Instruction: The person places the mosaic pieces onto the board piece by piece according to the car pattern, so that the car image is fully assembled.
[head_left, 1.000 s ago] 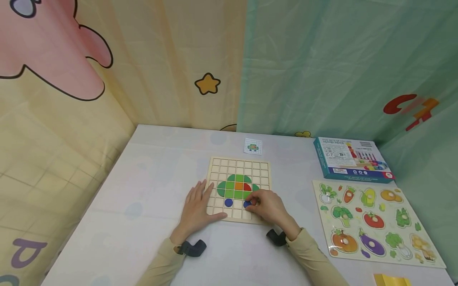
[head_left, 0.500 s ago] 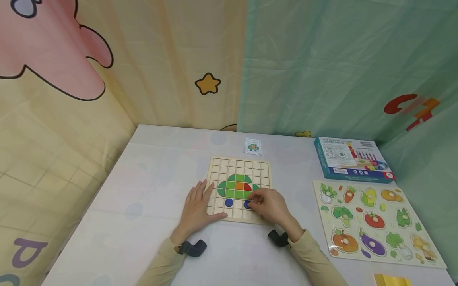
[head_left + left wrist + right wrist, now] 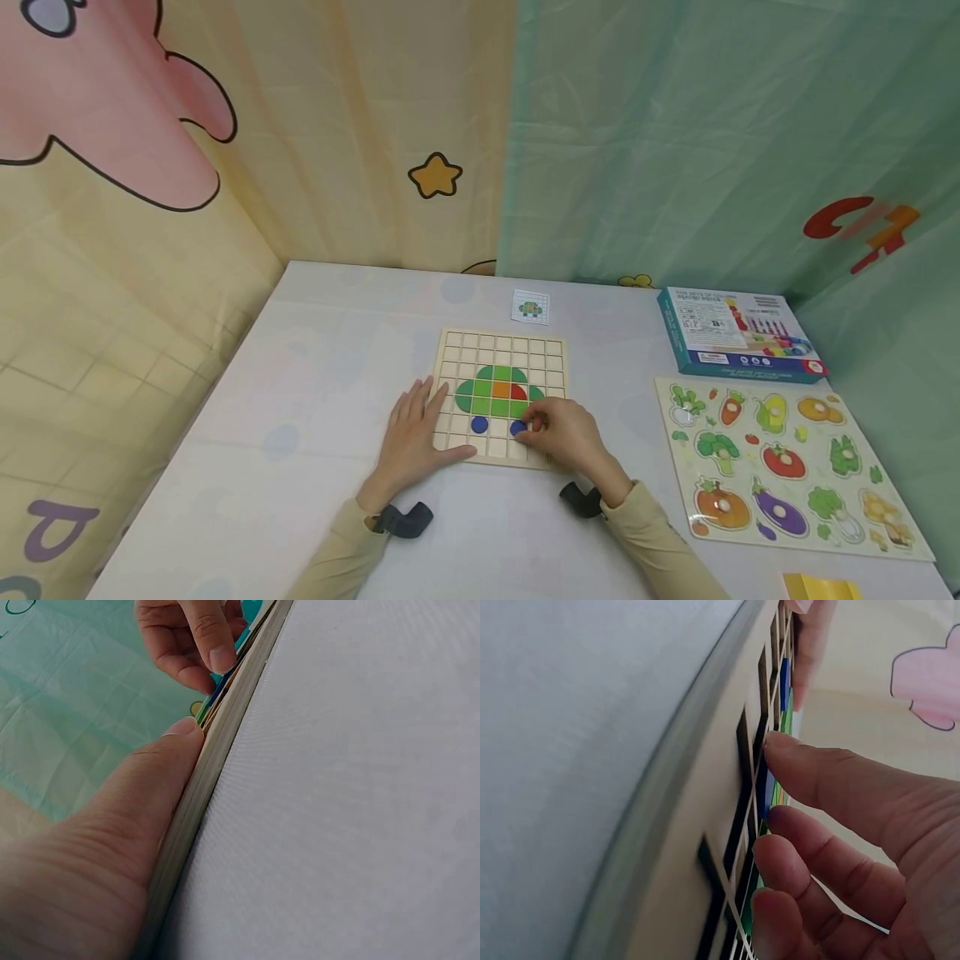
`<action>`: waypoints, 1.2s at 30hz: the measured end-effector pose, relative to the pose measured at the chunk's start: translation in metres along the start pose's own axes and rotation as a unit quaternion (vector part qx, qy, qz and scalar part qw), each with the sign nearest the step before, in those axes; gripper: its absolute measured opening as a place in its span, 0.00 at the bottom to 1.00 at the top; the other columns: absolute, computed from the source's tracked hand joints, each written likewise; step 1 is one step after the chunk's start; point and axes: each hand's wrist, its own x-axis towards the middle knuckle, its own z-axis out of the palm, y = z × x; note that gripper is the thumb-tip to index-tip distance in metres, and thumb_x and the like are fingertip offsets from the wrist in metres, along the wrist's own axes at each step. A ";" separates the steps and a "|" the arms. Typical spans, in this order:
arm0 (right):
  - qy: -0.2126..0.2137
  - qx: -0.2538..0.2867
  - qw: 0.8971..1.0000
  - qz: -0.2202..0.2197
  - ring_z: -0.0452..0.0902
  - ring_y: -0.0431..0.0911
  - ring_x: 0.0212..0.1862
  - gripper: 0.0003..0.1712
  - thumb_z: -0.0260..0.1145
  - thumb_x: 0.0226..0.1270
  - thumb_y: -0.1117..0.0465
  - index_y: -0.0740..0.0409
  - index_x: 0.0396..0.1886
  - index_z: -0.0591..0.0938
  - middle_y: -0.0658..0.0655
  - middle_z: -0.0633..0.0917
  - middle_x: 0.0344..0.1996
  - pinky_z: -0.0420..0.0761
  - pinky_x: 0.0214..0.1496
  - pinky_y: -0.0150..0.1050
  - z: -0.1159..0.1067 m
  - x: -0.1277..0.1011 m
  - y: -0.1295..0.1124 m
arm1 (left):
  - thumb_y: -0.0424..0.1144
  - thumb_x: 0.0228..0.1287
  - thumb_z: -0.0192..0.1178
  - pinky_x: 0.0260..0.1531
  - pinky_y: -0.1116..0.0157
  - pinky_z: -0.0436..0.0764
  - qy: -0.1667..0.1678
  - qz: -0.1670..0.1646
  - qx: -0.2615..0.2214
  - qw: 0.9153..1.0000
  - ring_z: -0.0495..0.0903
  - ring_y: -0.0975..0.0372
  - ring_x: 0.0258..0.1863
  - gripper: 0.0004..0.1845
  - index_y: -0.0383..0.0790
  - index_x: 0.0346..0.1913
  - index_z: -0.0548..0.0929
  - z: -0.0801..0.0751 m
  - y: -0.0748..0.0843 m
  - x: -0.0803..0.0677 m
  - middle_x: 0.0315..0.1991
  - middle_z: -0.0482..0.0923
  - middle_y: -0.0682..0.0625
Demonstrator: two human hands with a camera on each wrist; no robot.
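Observation:
A square wooden grid board point(image 3: 496, 342) lies flat on the table. Green pieces point(image 3: 482, 406), an orange piece point(image 3: 500, 390) and a red piece point(image 3: 518, 392) form a car shape in its cells. One blue disc point(image 3: 479, 425) sits below the green row at left. My right hand point(image 3: 567, 433) pinches a second blue disc point(image 3: 763, 784), low in its cell, between thumb and fingertips. My left hand point(image 3: 411, 437) rests with spread fingers along the board's left side, its thumb point(image 3: 176, 742) on the front edge. The fingers of my right hand partly hide the second disc and the board's lower right.
Behind the board lies a small pattern card point(image 3: 530, 307) with a similar car. A boxed toy set point(image 3: 742, 333) is at the back right, with a vegetable puzzle board point(image 3: 750, 450) in front. A yellow object point(image 3: 821, 587) shows at the front edge.
My right hand stays at the second blue disc, with only a slight shift of its fingers. The left hand and the board have not moved.

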 end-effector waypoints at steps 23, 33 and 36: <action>0.019 -0.002 1.000 0.000 0.65 0.38 0.20 0.10 0.77 0.49 0.54 0.51 0.26 0.84 0.41 0.73 0.16 0.65 0.21 0.33 0.000 -0.005 0.005 | 0.70 0.45 0.64 0.68 0.51 0.44 0.005 0.003 0.002 1.000 0.42 0.49 0.72 0.58 0.39 0.73 0.57 0.003 -0.001 0.001 0.73 0.48 0.39; 0.040 0.014 0.997 0.057 0.68 0.40 0.22 0.05 0.73 0.55 0.56 0.49 0.27 0.84 0.43 0.75 0.19 0.68 0.23 0.36 -0.011 -0.023 0.024 | 0.69 0.45 0.65 0.68 0.50 0.44 0.006 0.006 0.000 1.000 0.42 0.48 0.72 0.58 0.37 0.73 0.58 0.003 -0.004 -0.002 0.73 0.48 0.38; 0.052 0.011 0.997 0.058 0.69 0.41 0.24 0.05 0.73 0.56 0.57 0.51 0.28 0.85 0.44 0.76 0.21 0.70 0.25 0.36 -0.017 -0.027 0.034 | 0.67 0.46 0.66 0.68 0.49 0.44 0.003 0.001 -0.022 1.000 0.42 0.47 0.72 0.56 0.38 0.73 0.58 0.002 -0.005 -0.003 0.73 0.48 0.38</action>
